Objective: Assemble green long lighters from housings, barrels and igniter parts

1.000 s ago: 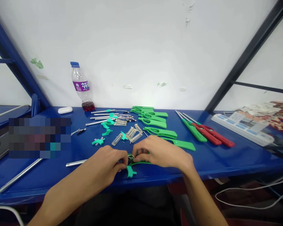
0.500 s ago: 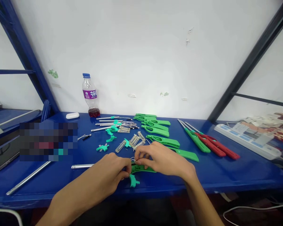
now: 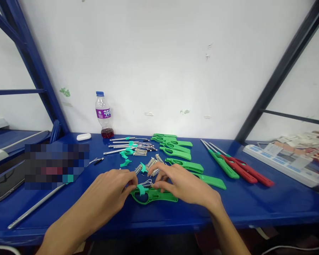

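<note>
A green lighter half-shell (image 3: 158, 196) lies on the bench before me, its hollow inner side up. My left hand (image 3: 114, 186) is closed at its front end, thumb and finger pinching a teal trigger (image 3: 141, 190) over the finger loop. From the shell's far side, my right hand (image 3: 182, 180) has its thumb and a bent finger on the end of a small black igniter (image 3: 148, 185); the index finger is raised. Thin white wires (image 3: 148, 181) curve between the hands. My left hand and forearm may hide other parts.
Several green shells (image 3: 184, 164) lie behind my right hand, with clear fuel tanks (image 3: 150, 163) and metal rods (image 3: 117, 151) further left. Red and green finished lighters (image 3: 235, 164) and a power strip (image 3: 281, 166) lie right. A drink bottle (image 3: 103, 117) stands by the wall.
My left hand has moved left, and the teal trigger now sits over the shell's loop instead of in front of it. The silver rod left of my arm no longer shows. The view tilted up slightly.
</note>
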A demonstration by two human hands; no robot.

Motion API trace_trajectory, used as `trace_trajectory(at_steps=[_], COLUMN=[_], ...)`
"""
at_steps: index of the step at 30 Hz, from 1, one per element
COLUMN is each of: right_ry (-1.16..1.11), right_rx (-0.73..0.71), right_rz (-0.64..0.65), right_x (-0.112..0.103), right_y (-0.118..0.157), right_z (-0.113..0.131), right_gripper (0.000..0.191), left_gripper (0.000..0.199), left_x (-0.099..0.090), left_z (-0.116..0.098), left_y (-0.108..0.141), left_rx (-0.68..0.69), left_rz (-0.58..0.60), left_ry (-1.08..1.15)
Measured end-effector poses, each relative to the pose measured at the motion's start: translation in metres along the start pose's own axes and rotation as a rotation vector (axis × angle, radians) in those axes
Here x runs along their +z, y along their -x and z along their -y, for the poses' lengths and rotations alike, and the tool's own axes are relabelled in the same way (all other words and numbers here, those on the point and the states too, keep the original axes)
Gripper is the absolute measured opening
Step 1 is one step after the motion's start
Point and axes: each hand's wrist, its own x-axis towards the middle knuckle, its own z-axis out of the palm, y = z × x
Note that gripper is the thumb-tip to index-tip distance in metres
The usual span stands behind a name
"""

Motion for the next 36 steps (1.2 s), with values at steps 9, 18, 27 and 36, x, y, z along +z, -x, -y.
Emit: trace_trajectory(at_steps=[9,18,27,36], right_ry=[-0.041,-0.13,-0.29,-0.286], right_rx=[0.017,-0.075,-0.124,-0.103], right_rz=[-0.021,-0.066,-0.116,-0.139], right_x=[-0.001,0.007,0.011,0.008], right_y=[0.001,-0.006,-0.009,-0.009], right_z=[0.0,-0.001,0.001,0.007], right_gripper=[0.03,0.038,0.027,0.019], left_gripper=[0.019,0.022,0.017,0.016], left_x=[-0.009,-0.01,-0.005,-0.005], left_z=[-0.01,-0.013,-0.007,-0.011], left_y=[0.006,0.001,-0.003,-0.001], left_rx=[-0.074,-0.066,-0.08,-0.035], left_rz=[-0.022,-0.069,-0.134,-0.121], left_ry=[-0.039,-0.035,-0.032,-0.012])
